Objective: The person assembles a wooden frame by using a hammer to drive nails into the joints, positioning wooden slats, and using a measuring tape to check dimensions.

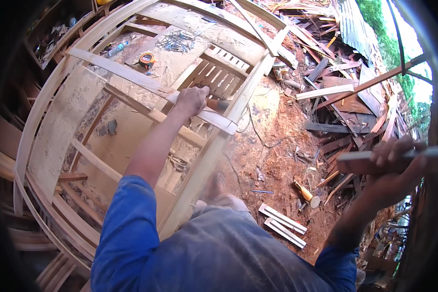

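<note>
**Bracing the slat on the frame**

We stand over a large pale curved wooden frame [53, 92] resting on sawdust-covered ground [272, 146]. Our left hand [191, 100] is clenched over a long pale flat wooden slat [131, 78] laid diagonally across the frame; we judge firm downward pressure keeps it from shifting. Our right hand [394, 160] grips a dark flat bar [360, 158], raised well apart. Scrap timber [345, 97], a trailing cable and an orange tape measure [146, 60] crowd the surroundings.
</note>
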Tool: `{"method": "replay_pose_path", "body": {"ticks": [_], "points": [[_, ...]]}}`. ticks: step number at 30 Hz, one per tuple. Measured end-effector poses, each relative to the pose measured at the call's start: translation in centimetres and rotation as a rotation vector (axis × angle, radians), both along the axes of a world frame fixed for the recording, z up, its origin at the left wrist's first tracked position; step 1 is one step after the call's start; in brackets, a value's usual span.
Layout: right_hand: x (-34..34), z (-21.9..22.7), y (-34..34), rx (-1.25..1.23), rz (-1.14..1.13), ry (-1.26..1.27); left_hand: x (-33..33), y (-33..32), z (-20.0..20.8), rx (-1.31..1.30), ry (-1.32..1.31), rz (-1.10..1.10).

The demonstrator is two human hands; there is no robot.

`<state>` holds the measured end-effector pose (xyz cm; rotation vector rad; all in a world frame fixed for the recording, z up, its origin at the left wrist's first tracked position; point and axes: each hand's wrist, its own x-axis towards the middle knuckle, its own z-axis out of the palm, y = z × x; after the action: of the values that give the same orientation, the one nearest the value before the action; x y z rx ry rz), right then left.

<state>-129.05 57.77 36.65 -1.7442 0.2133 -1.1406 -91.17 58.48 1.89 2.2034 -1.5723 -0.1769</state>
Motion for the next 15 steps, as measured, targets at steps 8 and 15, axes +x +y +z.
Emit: {"method": "replay_pose_path", "body": {"ticks": [8,15], "points": [[2.0,-16.5,2.5,-0.076,-0.215,1.136,0.5,0.6,0.2,0.036,-0.06,0.024],[1.1,-2.5,-0.6,-0.091,-0.184,-0.07,1.2,1.3,-0.7,0.026,-0.045,-0.005]]}}
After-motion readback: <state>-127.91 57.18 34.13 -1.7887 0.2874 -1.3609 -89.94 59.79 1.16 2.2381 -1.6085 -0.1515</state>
